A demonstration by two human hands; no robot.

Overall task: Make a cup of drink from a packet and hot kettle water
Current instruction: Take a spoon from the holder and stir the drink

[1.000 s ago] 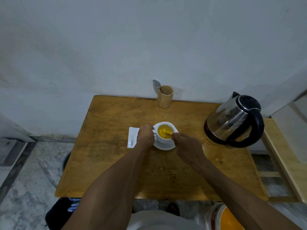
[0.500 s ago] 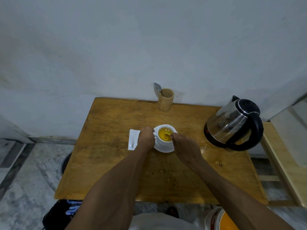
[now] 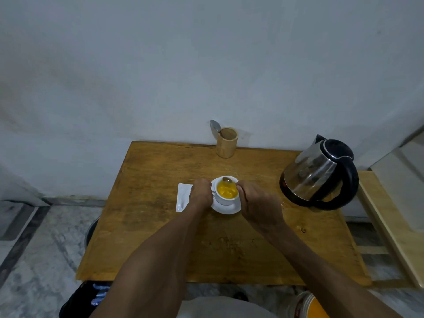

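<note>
A white cup (image 3: pixel 226 199) of orange-yellow drink stands on a white saucer (image 3: pixel 226 209) in the middle of the wooden table (image 3: pixel 160 226). My left hand (image 3: pixel 200 194) grips the cup at its left side, by the handle. A small spoon (image 3: pixel 227 179) is held by my right hand (image 3: pixel 257 204), its bowl at the cup's far rim, above the liquid. A white packet (image 3: pixel 182 198) lies flat just left of the cup, partly behind my left hand. The steel and black kettle (image 3: pixel 319 173) sits at the table's right edge.
A wooden holder (image 3: pixel 226 143) with one spoon (image 3: pixel 215 127) stands at the back edge against the wall. A pale wooden rack (image 3: pixel 390 226) adjoins the table's right side. An orange-topped bucket (image 3: pixel 309 306) and a dark bag (image 3: pixel 85 301) sit on the floor near me.
The spoon has risen from inside the drink to the cup's far rim. My left hand stays on the cup. The view has tilted slightly upward.
</note>
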